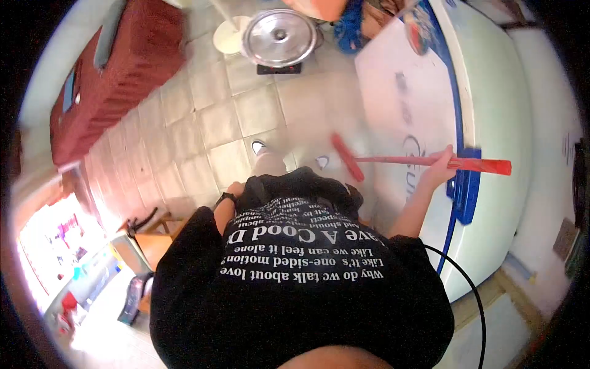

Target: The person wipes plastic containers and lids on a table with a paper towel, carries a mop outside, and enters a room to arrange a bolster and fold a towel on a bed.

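My right hand (439, 168) is closed around the handle of a red squeegee-like tool (393, 160). Its thick grip sticks out to the right of my fist, and its T-shaped head, somewhat blurred, points left in front of my body. That hand is beside a white chest freezer (393, 92) with blue trim, just left of its blue latch (469, 187). My left hand (235, 189), below a dark wristband, is near my hip at the edge of my black shirt (295, 295). Its fingers are too small and unclear to read.
A lidded metal pot (280, 37) stands on the tiled floor (227, 117) ahead, with a black appliance edge (279, 69) under it. A red-covered seat (129, 67) is at left. Wooden furniture (157, 243) is behind left; a black cable (473, 289) curves at right.
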Available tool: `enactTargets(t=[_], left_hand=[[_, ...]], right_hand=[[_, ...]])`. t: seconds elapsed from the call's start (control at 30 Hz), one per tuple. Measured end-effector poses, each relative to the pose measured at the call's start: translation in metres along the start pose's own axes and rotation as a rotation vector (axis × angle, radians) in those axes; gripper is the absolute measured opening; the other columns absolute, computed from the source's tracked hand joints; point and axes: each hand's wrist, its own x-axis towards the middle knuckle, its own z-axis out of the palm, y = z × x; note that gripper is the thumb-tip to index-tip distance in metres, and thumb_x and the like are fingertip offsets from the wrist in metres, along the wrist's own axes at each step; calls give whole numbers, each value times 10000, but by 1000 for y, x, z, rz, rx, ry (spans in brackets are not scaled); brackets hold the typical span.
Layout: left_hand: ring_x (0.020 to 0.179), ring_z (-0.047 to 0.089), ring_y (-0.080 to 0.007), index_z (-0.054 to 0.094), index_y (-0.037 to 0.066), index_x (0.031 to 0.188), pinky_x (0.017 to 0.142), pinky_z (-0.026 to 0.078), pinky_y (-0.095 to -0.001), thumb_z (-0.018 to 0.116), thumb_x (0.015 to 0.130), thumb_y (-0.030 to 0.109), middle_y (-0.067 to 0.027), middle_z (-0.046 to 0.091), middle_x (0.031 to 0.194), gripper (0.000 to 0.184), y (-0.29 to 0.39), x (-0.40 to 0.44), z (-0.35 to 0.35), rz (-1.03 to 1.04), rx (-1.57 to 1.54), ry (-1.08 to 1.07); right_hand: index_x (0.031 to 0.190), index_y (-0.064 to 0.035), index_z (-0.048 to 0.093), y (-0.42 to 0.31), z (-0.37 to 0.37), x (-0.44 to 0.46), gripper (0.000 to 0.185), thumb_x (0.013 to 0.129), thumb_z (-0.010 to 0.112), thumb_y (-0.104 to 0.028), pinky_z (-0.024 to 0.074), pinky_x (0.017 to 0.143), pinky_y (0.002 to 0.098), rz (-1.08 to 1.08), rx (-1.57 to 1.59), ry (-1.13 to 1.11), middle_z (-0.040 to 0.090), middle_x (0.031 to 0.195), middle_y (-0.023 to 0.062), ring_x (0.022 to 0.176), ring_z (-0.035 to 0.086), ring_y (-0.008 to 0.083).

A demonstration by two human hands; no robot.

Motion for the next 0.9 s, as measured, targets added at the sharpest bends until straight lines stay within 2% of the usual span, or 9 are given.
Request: enactTargets(t=[0.13,0.2,0.27,0.37,0.6,0.73,0.8,0.87,0.9], left_hand=[[714,545,-362,548,-51,804,608,437,-396,349,746,438,-241,554,801,531,-35,2,7,72,-26,144],[558,535,-276,525,-3,778,487,434,-374,350,754,452,-129,559,673,489,-15,-93,-70,-283,-975,58],[493,507,-242,507,31,771,441,426,-361,334,758,474,-82,534,618,476,-34,-121,-68,-466,-1340,-5],[654,523,-274,487,82,852,582,424,-462,296,760,509,-100,535,733,477,-66,-149,-42,-441,-1477,76],[606,541,-292,526,46,793,612,438,-450,328,780,465,-127,568,776,464,-93,-162,39,-356,-1678,90],[605,544,-273,576,34,785,587,432,-368,384,778,330,-126,585,740,353,-119,-86,107,-113,-968,799],[691,553,-245,549,35,874,638,418,-355,410,760,292,-121,575,827,314,-122,-137,20,-80,-1001,665],[760,538,-189,513,70,927,644,402,-334,382,778,310,-75,563,846,312,-117,-156,-21,-154,-2023,726],[751,538,-190,504,66,937,634,402,-325,396,766,311,-78,563,843,318,-119,-172,-41,-203,-2026,739]], right_hand=[[499,-73,370,-28,95,-70,330,759,531,-198,327,434,229,-87,-44,-211,400,448,12,410,381,97],[490,-84,362,-56,157,-119,340,758,540,-193,303,420,224,-142,24,-421,382,441,1,403,362,85],[492,-86,364,-69,194,-151,336,756,546,-186,290,408,223,-139,72,-557,374,441,-4,399,350,81],[503,-90,356,-92,252,-213,324,755,545,-167,276,399,222,-60,213,-759,372,449,-7,395,341,80],[542,-67,383,-130,353,-390,276,758,533,-149,326,468,219,-92,350,-1359,412,495,-6,471,386,72],[583,-42,432,-152,390,-500,224,768,516,-137,339,490,224,-345,315,-1684,445,529,2,488,402,74],[587,-43,437,-160,414,-550,215,771,508,-128,339,487,218,-483,240,-1865,445,538,-3,485,400,74],[591,-39,440,-170,437,-600,203,767,509,-112,337,464,214,-534,401,-1922,436,530,-7,468,395,72],[593,-37,441,-175,446,-623,196,765,510,-104,336,453,212,-555,496,-1942,432,526,-9,460,393,72]])
